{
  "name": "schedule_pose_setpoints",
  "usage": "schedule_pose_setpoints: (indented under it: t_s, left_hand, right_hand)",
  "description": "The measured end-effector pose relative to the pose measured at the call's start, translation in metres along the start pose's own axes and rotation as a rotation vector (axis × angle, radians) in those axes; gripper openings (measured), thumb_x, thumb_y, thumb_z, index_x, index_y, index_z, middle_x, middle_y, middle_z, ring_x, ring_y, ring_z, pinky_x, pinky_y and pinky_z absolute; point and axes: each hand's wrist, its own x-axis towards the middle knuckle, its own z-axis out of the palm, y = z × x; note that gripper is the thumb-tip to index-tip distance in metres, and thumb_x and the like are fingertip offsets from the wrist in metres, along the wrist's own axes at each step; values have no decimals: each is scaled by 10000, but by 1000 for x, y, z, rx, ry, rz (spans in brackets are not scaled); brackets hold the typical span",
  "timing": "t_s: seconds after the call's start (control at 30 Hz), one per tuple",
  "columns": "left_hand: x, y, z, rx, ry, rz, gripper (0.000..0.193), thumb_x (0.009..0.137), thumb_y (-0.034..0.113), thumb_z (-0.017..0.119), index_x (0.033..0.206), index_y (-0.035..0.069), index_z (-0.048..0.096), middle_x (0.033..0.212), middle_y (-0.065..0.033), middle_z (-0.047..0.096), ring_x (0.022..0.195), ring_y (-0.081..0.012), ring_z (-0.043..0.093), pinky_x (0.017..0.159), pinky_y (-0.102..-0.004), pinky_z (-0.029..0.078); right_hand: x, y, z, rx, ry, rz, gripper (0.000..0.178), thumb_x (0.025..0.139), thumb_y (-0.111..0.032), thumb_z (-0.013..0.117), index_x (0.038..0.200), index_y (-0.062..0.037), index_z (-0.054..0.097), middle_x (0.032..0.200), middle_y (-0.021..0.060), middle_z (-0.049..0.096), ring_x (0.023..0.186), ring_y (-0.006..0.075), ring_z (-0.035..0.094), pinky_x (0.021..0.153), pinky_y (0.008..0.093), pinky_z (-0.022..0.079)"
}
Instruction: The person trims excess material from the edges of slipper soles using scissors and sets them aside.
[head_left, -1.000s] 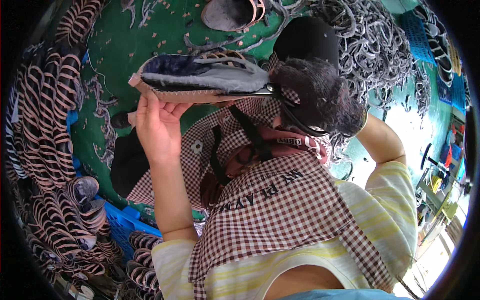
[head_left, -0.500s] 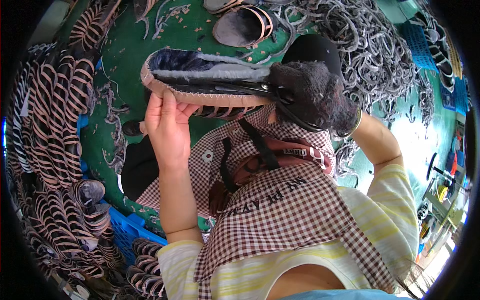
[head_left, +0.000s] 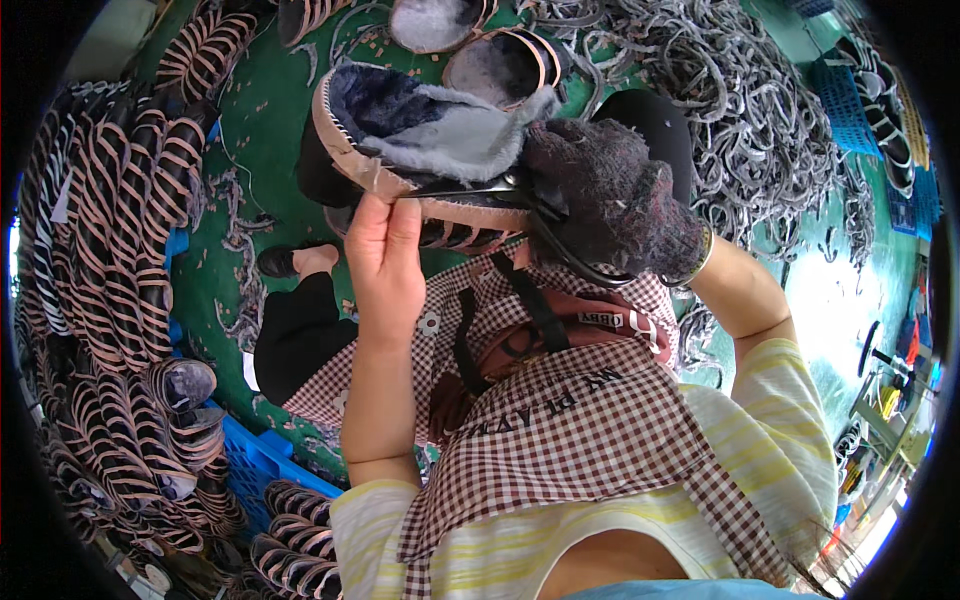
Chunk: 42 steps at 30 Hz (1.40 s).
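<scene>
A fur-lined shoe (head_left: 445, 130) with a tan, stitched rim is held up in front of me, its grey pile lining facing upward. My left hand (head_left: 385, 250) pinches the near tan edge between thumb and fingers. On my right hand (head_left: 620, 200) is a dark grey fuzzy knitted glove, and this hand is closed round black-handled scissors (head_left: 468, 188). Their blades point left along the near rim, below the fur and close to my left fingertips. Whether the blades touch the lining, I cannot tell. A strip of grey fur stands up near the gloved fingers.
A large heap of grey fur strips (head_left: 750, 120) lies on the green floor at the right. Open slippers (head_left: 495, 70) sit beyond the shoe. Stacks of dark, tan-edged shoe pieces (head_left: 130, 230) line the left side, beside a blue crate (head_left: 265, 460). A blue basket (head_left: 840, 100) stands far right.
The shoe has turned and tilted so more of its inside shows. My left hand has shifted right along the rim, nearer the scissors. Grey fur now folds inward over the lining.
</scene>
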Motion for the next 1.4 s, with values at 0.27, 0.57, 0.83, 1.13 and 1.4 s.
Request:
schedule_pose_setpoints:
  t_s: [0.27, 0.57, 0.83, 1.13, 1.4]
  left_hand:
    - [-4, -9, -8, -114, -134, 53, 313, 911, 72, 401, 1213, 5, 444, 1254, -88, 442, 1134, -198, 434, 981, -384, 316]
    - [-6, -13, -14, -430, -322, 81, 358, 910, 71, 398, 1259, -7, 394, 1283, -105, 414, 1175, -234, 401, 996, -393, 298]
    - [-5, -18, -19, -126, -268, 90, 380, 904, 36, 376, 1280, -16, 354, 1319, -111, 367, 1203, -234, 366, 1017, -377, 259]
    - [-7, -15, -19, -495, -263, -25, 386, 891, 168, 474, 1194, -66, 430, 1231, -115, 452, 1123, -224, 450, 952, -345, 344]
    - [-1, -10, -15, -361, -120, -108, 277, 898, 85, 434, 1142, -40, 482, 1072, -53, 539, 985, -122, 501, 880, -264, 380]
  right_hand:
    - [0, -3, -2, 115, -56, 47, 494, 616, -280, 720, 1018, -44, 557, 866, 153, 591, 772, 350, 576, 647, 385, 468]
    - [9, 11, -12, 356, -264, 36, 508, 637, -338, 722, 992, -7, 576, 868, 162, 603, 798, 337, 595, 665, 353, 481]
    - [13, -12, -11, 189, -198, 165, 515, 642, -478, 679, 978, -97, 596, 830, 147, 608, 802, 315, 594, 649, 375, 474]
    - [23, 34, -7, 595, -443, 64, 501, 666, -418, 712, 966, -33, 596, 826, 97, 612, 773, 189, 585, 661, 311, 445]
    - [27, 27, -15, -144, 78, -221, 536, 574, -267, 744, 1036, -73, 552, 855, 95, 588, 725, 280, 584, 601, 353, 447]
